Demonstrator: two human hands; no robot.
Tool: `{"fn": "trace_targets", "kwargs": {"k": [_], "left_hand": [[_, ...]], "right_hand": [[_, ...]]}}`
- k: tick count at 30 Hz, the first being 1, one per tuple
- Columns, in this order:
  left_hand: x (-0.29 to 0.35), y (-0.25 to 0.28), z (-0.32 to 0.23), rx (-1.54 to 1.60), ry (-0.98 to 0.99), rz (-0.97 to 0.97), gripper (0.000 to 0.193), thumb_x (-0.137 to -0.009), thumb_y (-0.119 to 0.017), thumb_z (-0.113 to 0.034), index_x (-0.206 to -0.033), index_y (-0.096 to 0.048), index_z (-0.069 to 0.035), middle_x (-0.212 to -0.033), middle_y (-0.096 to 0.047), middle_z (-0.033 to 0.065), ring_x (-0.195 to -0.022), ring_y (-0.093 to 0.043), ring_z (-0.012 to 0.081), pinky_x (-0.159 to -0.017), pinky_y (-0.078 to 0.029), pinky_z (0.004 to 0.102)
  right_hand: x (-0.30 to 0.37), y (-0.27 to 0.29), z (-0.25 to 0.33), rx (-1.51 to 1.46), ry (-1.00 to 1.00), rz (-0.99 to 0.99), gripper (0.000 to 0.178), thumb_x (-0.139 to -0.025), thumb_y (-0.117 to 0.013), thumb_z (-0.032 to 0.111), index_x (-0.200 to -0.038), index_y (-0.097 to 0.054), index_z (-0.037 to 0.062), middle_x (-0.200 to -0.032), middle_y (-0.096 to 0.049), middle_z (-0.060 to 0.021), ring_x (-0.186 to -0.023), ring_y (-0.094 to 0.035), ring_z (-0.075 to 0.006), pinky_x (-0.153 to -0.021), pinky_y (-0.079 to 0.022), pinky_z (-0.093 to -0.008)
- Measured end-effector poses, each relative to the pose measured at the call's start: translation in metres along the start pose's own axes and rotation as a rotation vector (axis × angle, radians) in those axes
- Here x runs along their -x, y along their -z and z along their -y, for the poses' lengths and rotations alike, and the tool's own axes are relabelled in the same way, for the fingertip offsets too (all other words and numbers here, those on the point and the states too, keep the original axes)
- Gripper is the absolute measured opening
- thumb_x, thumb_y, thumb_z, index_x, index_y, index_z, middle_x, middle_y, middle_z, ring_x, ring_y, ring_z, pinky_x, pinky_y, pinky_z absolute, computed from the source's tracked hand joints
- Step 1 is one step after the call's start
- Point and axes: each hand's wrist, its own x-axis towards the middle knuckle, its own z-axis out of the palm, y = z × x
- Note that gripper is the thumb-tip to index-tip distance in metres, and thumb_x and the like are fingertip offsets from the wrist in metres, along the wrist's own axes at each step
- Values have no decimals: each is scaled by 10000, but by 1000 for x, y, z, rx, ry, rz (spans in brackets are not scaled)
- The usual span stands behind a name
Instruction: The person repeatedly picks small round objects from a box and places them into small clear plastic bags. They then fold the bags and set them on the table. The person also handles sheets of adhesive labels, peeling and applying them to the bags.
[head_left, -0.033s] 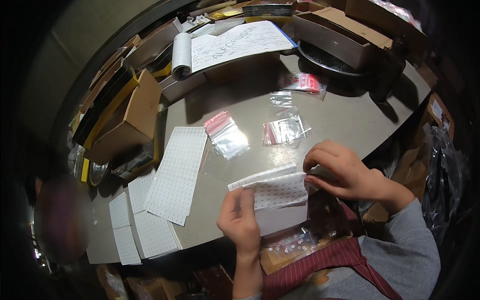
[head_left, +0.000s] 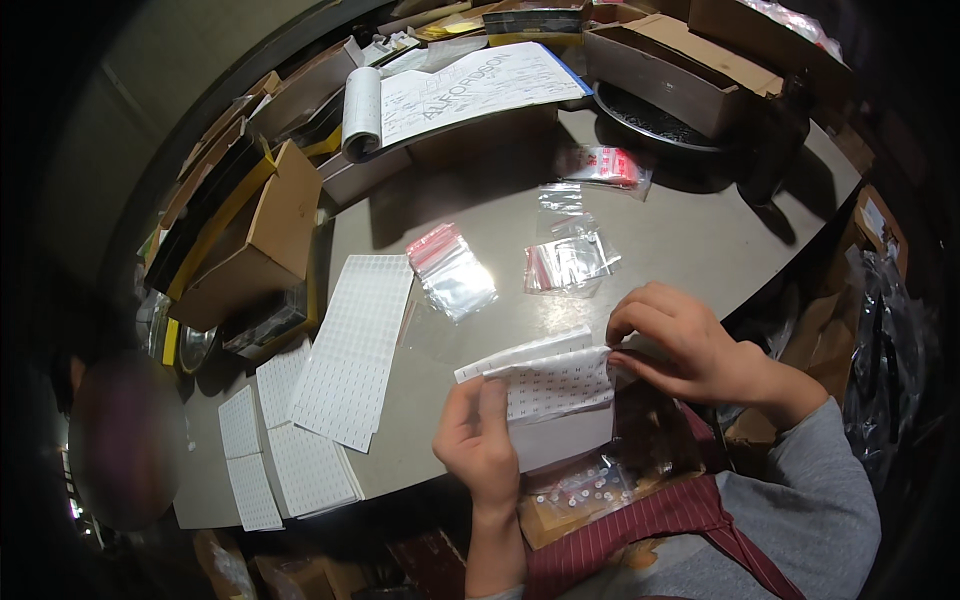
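Note:
My left hand (head_left: 480, 440) grips the left edge of a folded white label sheet (head_left: 560, 385) printed with rows of small dark marks, thumb on top. At its right end, the thumb and fingertips of my right hand (head_left: 670, 340) pinch the edge. A plain white part (head_left: 565, 440) hangs below the printed fold. The sheet is above the table's near edge. Below it, near my lap, lies a clear bag with small round white pieces (head_left: 585, 485). Left of my hands, a larger label sheet (head_left: 355, 350) overlaps a stack of smaller label sheets (head_left: 310, 465).
Clear zip bags with red tops lie in a stack (head_left: 452, 272), a second pile (head_left: 572, 262) and a bundle (head_left: 608, 168) on the grey table (head_left: 690, 235). Cardboard boxes (head_left: 285, 215), a rolled-back paper pad (head_left: 470, 90) and a black round tray (head_left: 650, 125) line the far side.

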Motion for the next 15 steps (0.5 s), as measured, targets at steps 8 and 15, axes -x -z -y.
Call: {"fn": "trace_targets", "kwargs": {"k": [8, 15], "left_hand": [[-2, 5, 1, 61, 74, 22, 143, -985, -656, -64, -1006, -685, 74, -903, -683, 31, -840, -593, 88, -766, -472, 226], [-3, 7, 2, 43, 74, 24, 153, -980, -664, -71, -1010, -686, 78, -902, -682, 31, -843, -593, 87, -759, -473, 230]], "right_hand": [[10, -12, -2, 236, 221, -209, 299, -702, -727, -7, -976, -613, 29, -953, -618, -124, -868, -613, -335, -797, -501, -414], [-30, 9, -54, -68, -58, -192, 138, -915, -639, 95, -1022, -590, 22, -1058, -622, -126, -1058, -583, -330, -976, -439, -424]]}}
